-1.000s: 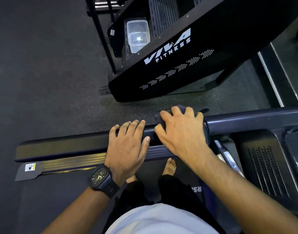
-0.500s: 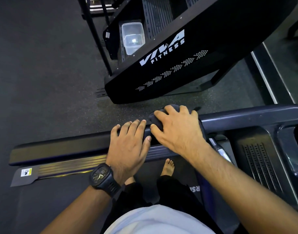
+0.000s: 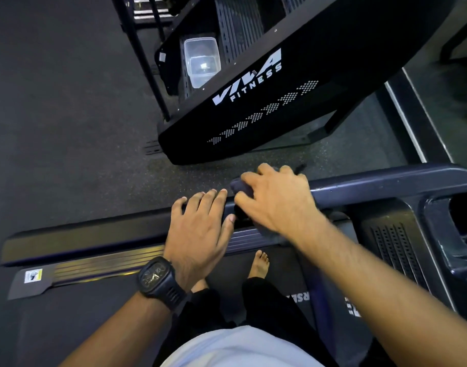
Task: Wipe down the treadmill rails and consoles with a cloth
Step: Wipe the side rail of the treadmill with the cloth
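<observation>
Dark grey cloth [image 3: 239, 187]: bunched on top of the treadmill handrail [image 3: 386, 184], mostly covered, with one fold showing left of the knuckles.
Curled right hand [image 3: 277, 205]: fingers bent over the cloth, clamping it against the handrail. The forearm comes in from the near right.
Flat left hand [image 3: 200, 229]: fingers straight and slightly spread, resting on the handrail's left end and holding nothing. It lies just beside the right hand, thumb tip close to the cloth.
Black wristwatch [image 3: 157, 278]: square face, worn on the left wrist.
Dark blue handrail: runs left to right and joins the console housing [image 3: 439, 234] at the right edge. A slotted vent [image 3: 396, 250] is set in that housing.
Ribbed metal side strip [image 3: 94, 260]: lies below the rail, with a small warning sticker [image 3: 33, 276] at its left end.
Black belt [image 3: 68, 327]: a bare foot [image 3: 259, 263] stands on it, with dark trousers above.
Black neighbouring machine [image 3: 253, 109]: panel lettered "VIVA FITNESS", on the far side of the rail and apart from it.
Clear plastic container [image 3: 202, 62]: sits on a ribbed step of that machine, far centre.
Speckled rubber floor [image 3: 55, 102]: dark, filling the far left.
</observation>
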